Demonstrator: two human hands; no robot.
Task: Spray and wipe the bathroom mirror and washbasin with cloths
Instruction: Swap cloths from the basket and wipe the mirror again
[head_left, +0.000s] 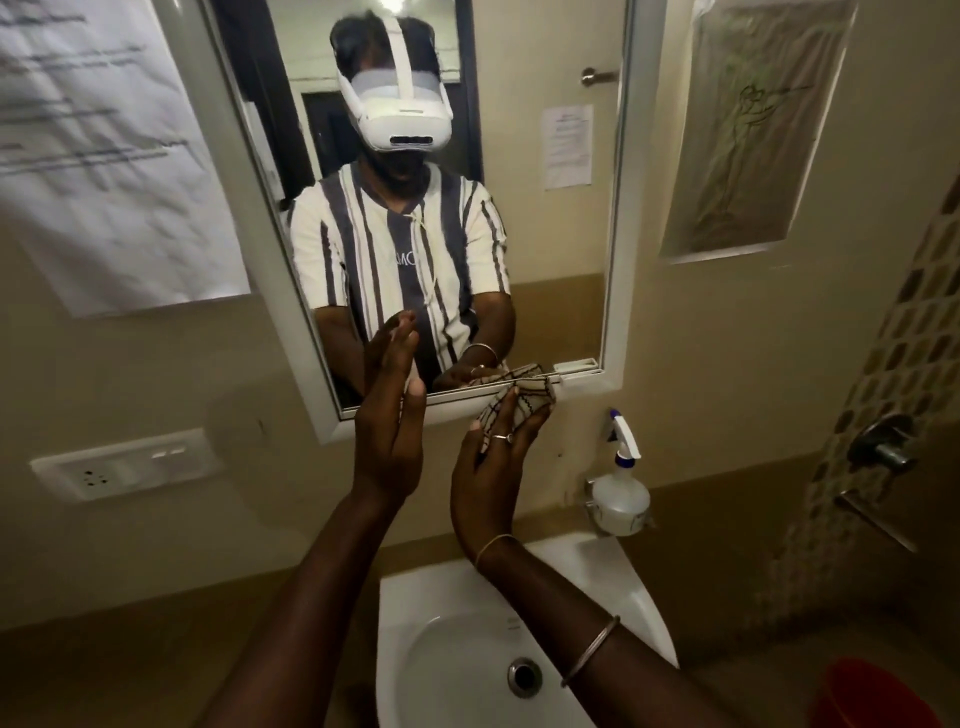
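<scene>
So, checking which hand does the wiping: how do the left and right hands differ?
The left hand is flat, holding nothing; the right hand presses the checked cloth on the mirror frame. A ring shows only on the right hand. Both are raised before the mirror.

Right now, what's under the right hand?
A checked cloth, which the right hand presses against the lower frame of the mirror. The stretch of frame behind the cloth is covered.
</scene>
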